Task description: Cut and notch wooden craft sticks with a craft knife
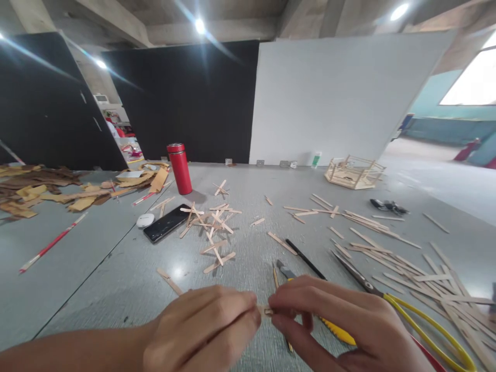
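Observation:
My left hand (pixel 209 325) and my right hand (pixel 341 320) meet low in the middle of the view, fingertips almost touching. Between them shows a short bit of wooden craft stick (pixel 265 311), with a small dark-edged notch or gap by the right fingertips. Both hands pinch it, and most of it is hidden by the fingers. Under and beside my right hand lie a yellow utility knife (pixel 336 330), a thin pencil-like stick (pixel 275 279) and a black pen (pixel 306 258). Scissors with yellow handles (pixel 422 320) lie just to the right.
Craft sticks joined in crosses (pixel 217 219) lie beside a black phone (pixel 166 225) and white earbud case (pixel 145 220). Behind stands a red flask (pixel 180 169). Loose sticks (pixel 406 268) spread at right, before a hexagonal stick frame (pixel 354 173). Leather-like scraps (pixel 77 191) lie left.

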`<control>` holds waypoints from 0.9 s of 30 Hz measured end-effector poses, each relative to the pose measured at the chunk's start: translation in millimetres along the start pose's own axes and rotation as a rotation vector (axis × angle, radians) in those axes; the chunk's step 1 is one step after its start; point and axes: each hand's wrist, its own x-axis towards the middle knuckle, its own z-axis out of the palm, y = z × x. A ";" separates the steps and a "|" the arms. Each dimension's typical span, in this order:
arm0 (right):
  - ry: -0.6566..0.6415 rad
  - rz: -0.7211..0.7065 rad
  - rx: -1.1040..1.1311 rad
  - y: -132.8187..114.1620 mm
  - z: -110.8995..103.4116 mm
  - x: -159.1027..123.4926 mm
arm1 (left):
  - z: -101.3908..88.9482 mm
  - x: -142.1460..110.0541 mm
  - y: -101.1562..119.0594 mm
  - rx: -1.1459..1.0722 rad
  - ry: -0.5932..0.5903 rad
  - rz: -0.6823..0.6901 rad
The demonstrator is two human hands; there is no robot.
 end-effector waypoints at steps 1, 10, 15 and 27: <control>-0.015 0.008 -0.002 0.9 1.0 0.7 | 4.3 -0.9 0.3 0.029 0.007 0.016; 0.019 0.104 0.038 9.4 9.9 -1.9 | 12.0 -18.1 4.8 0.185 0.010 0.076; -0.061 0.187 -0.049 14.4 8.6 -3.5 | 14.7 -23.2 -3.9 0.234 -0.008 0.172; -0.113 -0.034 -0.189 13.3 9.5 -4.6 | 0.3 -8.0 -15.3 0.385 -0.178 0.502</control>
